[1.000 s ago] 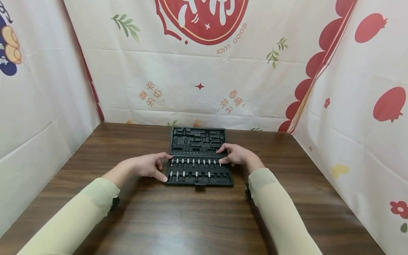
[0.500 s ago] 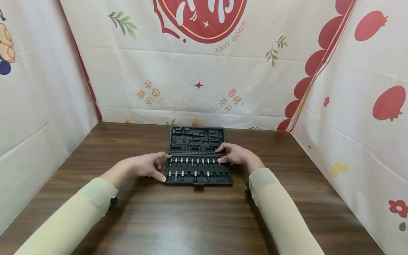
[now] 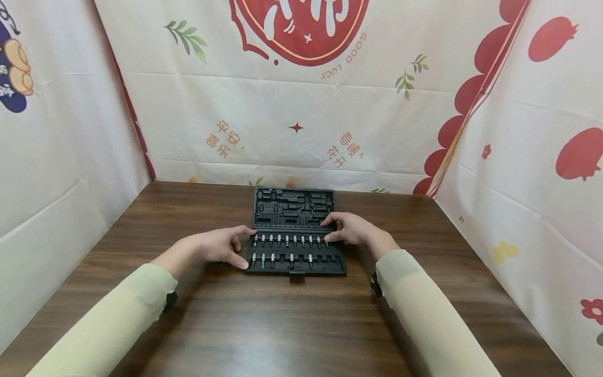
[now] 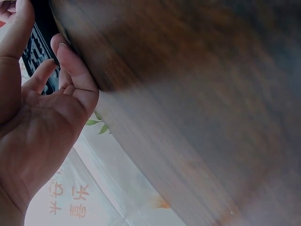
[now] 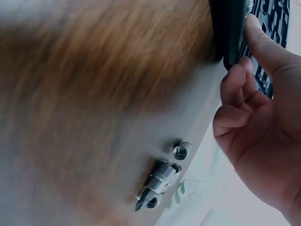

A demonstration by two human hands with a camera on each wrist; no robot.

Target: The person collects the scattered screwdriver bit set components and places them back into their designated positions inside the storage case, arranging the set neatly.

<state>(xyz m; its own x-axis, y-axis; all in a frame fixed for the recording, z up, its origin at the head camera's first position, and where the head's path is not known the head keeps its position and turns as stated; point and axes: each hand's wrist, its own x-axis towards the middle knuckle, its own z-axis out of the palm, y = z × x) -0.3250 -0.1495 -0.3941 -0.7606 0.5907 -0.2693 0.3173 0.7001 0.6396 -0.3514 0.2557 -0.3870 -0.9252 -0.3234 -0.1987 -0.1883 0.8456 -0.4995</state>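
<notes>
A black socket bit case [image 3: 325,270] lies unfolded on the table, its moulded lid [image 3: 282,201] laid back. Silver bit sockets [image 3: 287,240] fill most of the back row, with several more in the front row. My left hand [image 3: 218,244] holds the case's left end, thumb at the front corner and index finger near the hinge. At the right end of the back row, the thumb of my right hand [image 3: 355,229] rests on the last bit socket, partly covering it. The right index finger touches the lid. In the right wrist view, the other right fingers [image 5: 233,87] are bent beside the case edge.
Loose silver bit sockets [image 5: 160,176] lie on the tabletop in the right wrist view; the head view does not show them. Another socket [image 5: 180,151] is close by. Printed cloth walls [image 3: 301,104] enclose the wooden table [image 3: 254,324] at the back and sides.
Both hands keep their places on the case. My right forearm has swung slightly to the right. The head view has shifted a little.
</notes>
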